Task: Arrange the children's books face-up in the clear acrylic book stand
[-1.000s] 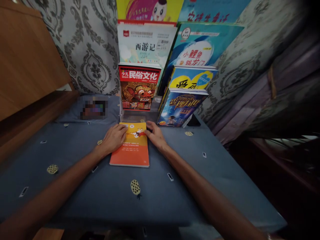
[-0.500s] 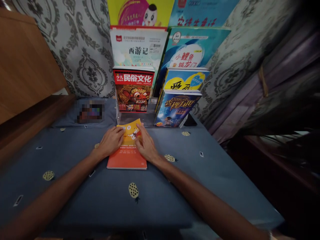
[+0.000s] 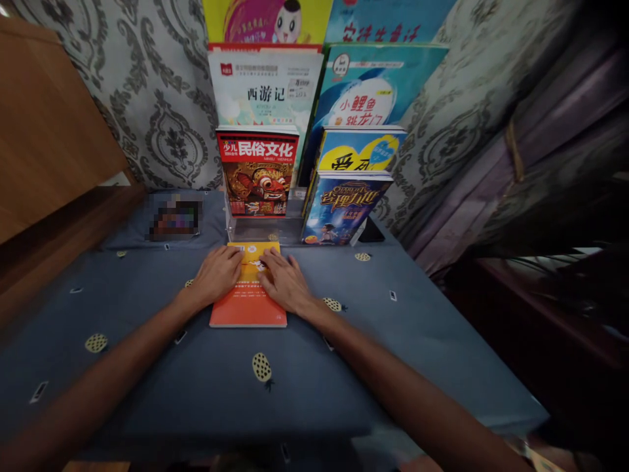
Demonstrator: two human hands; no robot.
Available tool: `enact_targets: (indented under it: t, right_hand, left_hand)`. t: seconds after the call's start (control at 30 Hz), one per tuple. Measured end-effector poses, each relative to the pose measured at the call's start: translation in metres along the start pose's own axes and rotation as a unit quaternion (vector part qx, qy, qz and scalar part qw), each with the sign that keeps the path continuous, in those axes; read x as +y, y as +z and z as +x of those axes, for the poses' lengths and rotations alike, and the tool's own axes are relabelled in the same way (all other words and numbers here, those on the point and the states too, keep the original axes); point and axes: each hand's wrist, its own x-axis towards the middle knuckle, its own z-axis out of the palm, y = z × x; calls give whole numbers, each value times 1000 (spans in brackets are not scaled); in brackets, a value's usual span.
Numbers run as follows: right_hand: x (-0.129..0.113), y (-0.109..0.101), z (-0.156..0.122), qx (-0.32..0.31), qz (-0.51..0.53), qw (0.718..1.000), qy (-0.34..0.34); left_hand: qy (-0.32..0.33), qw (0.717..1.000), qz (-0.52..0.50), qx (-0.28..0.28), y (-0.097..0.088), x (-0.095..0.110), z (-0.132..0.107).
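An orange and yellow book (image 3: pixel 248 305) lies flat on the cloth-covered table, its upper part covered by my hands. My left hand (image 3: pixel 219 272) rests over its left edge, fingers lying on the yellow part. From the right, my right hand (image 3: pixel 285 278) is spread over the cover, its fingertips near the small white figure. Neither hand grasps the book; both lie on top of it. Just behind the book stands a clear display rack (image 3: pixel 265 231) holding several books, among them a red book with a mask picture (image 3: pixel 260 177) and a dark blue book (image 3: pixel 341 210).
More books, such as a white one (image 3: pixel 265 85) and a teal one (image 3: pixel 373 85), rise in upper tiers. A dark flat object (image 3: pixel 372 231) lies right of the rack. On the left are a blurred-out item (image 3: pixel 174 219) and a wooden panel (image 3: pixel 49 111). Patterned curtains hang behind.
The book's top edge was bowed up at the right and now lies flat. My right hand has shifted left, further onto the cover. The view has moved slightly.
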Motion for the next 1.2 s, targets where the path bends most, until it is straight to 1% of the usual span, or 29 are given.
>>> enact_targets:
  t: [0.07,0.13,0.27,0.37,0.47,0.6,0.7,0.8,0.9,0.97,1.07,1.2]
  right_hand:
    - [2,0,1,1,16,1000,13]
    - [3,1,1,5,22,1000,22]
    - [2,2,3,11,13,1000,15]
    - [3,3,1,41,2,999,-7]
    - [3,3,-2,77,-20,996,-38]
    - [2,3,-10,79,-40,993,-75]
    - [2,2,-19,70,-31,992,-97]
    - [3,-1,-35,49,0,990,-133]
    - [5,-4,-56,34,34,986,-160]
    - [4,-6,-72,28,49,984,-168]
    - [2,-9,-92,15,48,986,-161]
    - [-1,-9,-103,18,31,987,-155]
  left_hand:
    - [11,1000,-10,-15,-3,-1,5]
    - [32,998,-43,-30,-3,0,13]
    - [83,989,-115,-49,4,6,41]
    - [97,987,-106,-68,8,10,60]
    - [112,987,-74,-90,8,11,69]
    - [119,987,-32,-107,3,14,68]
    - [104,986,-37,-121,1,15,67]
    - [88,985,-55,-136,0,17,68]
    - [84,984,-67,-140,1,18,65]
    - [75,986,-70,-131,2,20,61]
    - [62,989,-59,-118,1,21,54]
    - [73,987,-54,-129,-5,25,40]
